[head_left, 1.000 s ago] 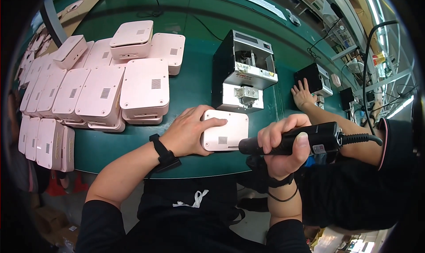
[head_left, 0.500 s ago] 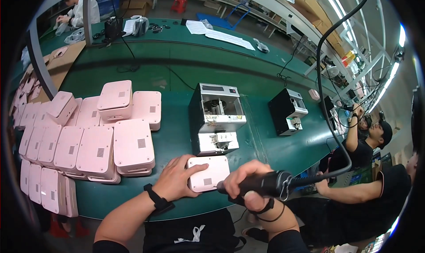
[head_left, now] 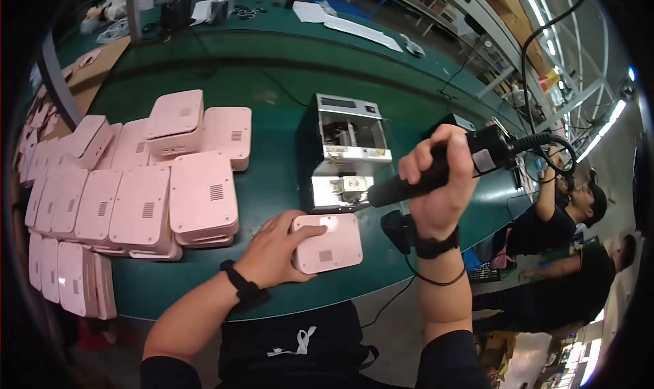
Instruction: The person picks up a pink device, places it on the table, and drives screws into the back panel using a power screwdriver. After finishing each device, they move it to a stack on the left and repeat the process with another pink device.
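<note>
My left hand (head_left: 274,248) grips the left end of a pale pink plastic case (head_left: 340,246), its thumb lying across the top face. The case rests flat on the green table, showing a small vent grille and corner screw holes. My right hand (head_left: 443,174) is wrapped round a black electric screwdriver (head_left: 487,159) with a cable at its back end. The tool is held tilted, its tip above and to the right of the case, close to the front of a screw feeder (head_left: 344,154). Whether a screw sits on the tip is too small to tell.
Stacks of similar pink cases (head_left: 139,205) fill the table's left side. A second small machine (head_left: 449,125) is partly hidden behind my right hand. The screwdriver's cable (head_left: 528,69) runs up at the right. Two people in black (head_left: 572,280) are at the right, another in white (head_left: 129,1) far left.
My right hand has lifted the screwdriver off the case's lower right corner and moved it up and right, toward the screw feeder. My left hand still holds the case. The whole view has shifted slightly.
</note>
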`<move>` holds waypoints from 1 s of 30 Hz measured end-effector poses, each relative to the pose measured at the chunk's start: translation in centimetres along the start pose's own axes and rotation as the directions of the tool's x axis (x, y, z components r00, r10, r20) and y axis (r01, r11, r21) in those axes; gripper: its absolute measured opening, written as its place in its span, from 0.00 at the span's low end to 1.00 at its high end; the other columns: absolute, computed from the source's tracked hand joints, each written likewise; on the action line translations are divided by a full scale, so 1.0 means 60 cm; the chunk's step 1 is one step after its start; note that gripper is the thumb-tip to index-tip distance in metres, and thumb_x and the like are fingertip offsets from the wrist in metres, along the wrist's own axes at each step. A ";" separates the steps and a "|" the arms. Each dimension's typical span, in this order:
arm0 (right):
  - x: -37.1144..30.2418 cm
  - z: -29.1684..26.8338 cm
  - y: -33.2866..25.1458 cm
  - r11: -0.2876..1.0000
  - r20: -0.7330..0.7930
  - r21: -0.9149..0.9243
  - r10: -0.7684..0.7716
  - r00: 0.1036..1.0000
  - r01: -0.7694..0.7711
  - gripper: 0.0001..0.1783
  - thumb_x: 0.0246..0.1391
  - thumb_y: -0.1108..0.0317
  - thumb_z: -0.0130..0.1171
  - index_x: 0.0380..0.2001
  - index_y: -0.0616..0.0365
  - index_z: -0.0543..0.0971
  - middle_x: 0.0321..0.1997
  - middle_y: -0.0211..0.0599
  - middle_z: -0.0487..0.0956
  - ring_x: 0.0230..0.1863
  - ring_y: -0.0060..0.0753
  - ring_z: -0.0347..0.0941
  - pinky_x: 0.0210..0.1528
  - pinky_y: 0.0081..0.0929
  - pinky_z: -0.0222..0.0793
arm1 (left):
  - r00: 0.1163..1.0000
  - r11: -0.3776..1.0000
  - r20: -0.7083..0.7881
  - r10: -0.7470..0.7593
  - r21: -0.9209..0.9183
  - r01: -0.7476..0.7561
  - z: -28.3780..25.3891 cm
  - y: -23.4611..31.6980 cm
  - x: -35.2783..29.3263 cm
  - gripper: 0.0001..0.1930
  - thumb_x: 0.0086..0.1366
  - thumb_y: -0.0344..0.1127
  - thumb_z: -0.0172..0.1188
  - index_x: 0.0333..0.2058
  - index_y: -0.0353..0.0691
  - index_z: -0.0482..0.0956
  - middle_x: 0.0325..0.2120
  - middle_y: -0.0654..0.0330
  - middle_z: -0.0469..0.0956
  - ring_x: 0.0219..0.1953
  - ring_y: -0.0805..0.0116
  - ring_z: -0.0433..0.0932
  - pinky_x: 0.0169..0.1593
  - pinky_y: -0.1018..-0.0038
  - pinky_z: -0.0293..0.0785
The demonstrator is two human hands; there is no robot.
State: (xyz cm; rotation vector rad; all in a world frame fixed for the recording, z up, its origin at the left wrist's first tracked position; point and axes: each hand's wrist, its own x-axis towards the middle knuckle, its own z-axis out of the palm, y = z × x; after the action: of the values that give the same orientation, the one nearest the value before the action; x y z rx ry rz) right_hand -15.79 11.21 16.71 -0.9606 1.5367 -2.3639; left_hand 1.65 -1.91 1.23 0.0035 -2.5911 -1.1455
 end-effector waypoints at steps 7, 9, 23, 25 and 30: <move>0.005 -0.017 0.018 0.989 -0.041 -0.151 -0.004 0.999 -0.002 0.15 0.64 0.54 0.50 0.35 0.55 0.69 0.19 0.31 0.67 0.17 0.26 0.62 0.26 0.28 0.63 | 0.999 1.000 0.037 0.015 -0.016 -0.015 0.020 0.006 0.002 0.40 0.39 0.42 0.78 0.56 0.56 0.75 0.54 0.54 0.67 0.57 0.48 0.69 0.62 0.57 0.66; -0.007 -0.020 0.014 0.991 -0.019 -0.129 0.021 1.000 -0.023 0.15 0.64 0.54 0.50 0.35 0.55 0.69 0.19 0.31 0.67 0.17 0.26 0.62 0.25 0.28 0.63 | 0.999 1.000 0.032 0.021 -0.018 -0.020 0.019 0.002 0.002 0.40 0.39 0.42 0.78 0.56 0.56 0.75 0.54 0.54 0.67 0.57 0.48 0.69 0.62 0.57 0.66; -0.172 0.057 -0.038 0.999 0.300 0.019 -0.035 0.953 0.031 0.24 0.61 0.45 0.51 0.37 0.57 0.63 0.21 0.32 0.67 0.15 0.26 0.62 0.23 0.28 0.63 | 1.000 1.000 -0.025 0.001 -0.013 -0.001 0.030 -0.020 -0.012 0.40 0.41 0.47 0.78 0.57 0.57 0.75 0.54 0.54 0.67 0.56 0.49 0.70 0.61 0.58 0.66; -0.171 0.055 -0.030 0.999 0.305 0.028 -0.027 0.952 0.020 0.24 0.61 0.45 0.52 0.37 0.57 0.63 0.21 0.32 0.67 0.15 0.26 0.62 0.23 0.28 0.63 | 0.999 1.000 -0.038 0.006 -0.019 -0.007 0.032 -0.021 -0.011 0.39 0.41 0.47 0.77 0.56 0.57 0.75 0.54 0.54 0.67 0.56 0.49 0.70 0.62 0.58 0.66; -0.181 0.060 -0.004 0.999 0.304 0.002 0.033 0.952 -0.036 0.23 0.60 0.46 0.53 0.36 0.56 0.63 0.21 0.32 0.67 0.16 0.27 0.63 0.23 0.28 0.64 | 0.998 0.999 -0.055 0.033 -0.042 -0.035 0.037 -0.025 -0.011 0.38 0.41 0.44 0.77 0.56 0.56 0.76 0.54 0.54 0.67 0.57 0.49 0.70 0.62 0.59 0.66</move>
State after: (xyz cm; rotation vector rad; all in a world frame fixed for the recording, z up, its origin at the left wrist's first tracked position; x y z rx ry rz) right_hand -5.16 13.59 13.27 -1.2187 1.4118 -2.0760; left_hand 1.47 -1.22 -1.45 -0.0181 -2.5093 -1.1720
